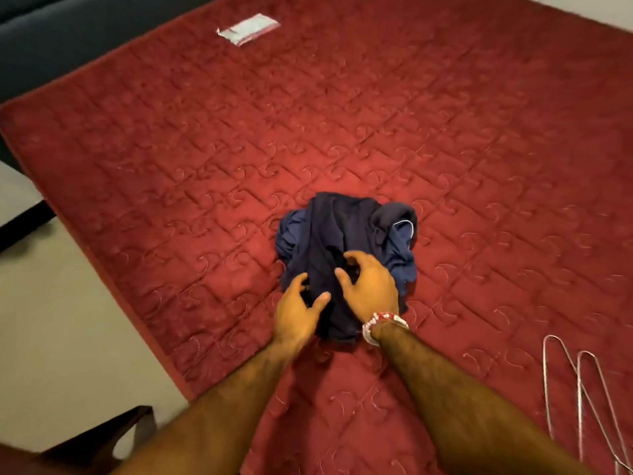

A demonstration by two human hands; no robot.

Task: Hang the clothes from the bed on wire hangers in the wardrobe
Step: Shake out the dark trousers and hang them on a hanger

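A crumpled pile of dark navy clothes point(339, 234) lies in the middle of the red quilted bed point(342, 132). My left hand point(297, 315) rests on the pile's near left edge, fingers spread and curled over the cloth. My right hand point(370, 287), with a red and white beaded band at the wrist, lies on top of the pile with fingers apart and bent into the fabric. Neither hand has closed on the cloth. Silver wire hangers point(579, 389) lie on the bed at the lower right, apart from both hands. The wardrobe is out of view.
A white and red flat packet point(248, 29) lies at the far side of the bed. The bed's left edge runs diagonally beside a pale floor point(68, 337). A dark object point(102, 437) sits at the bottom left corner.
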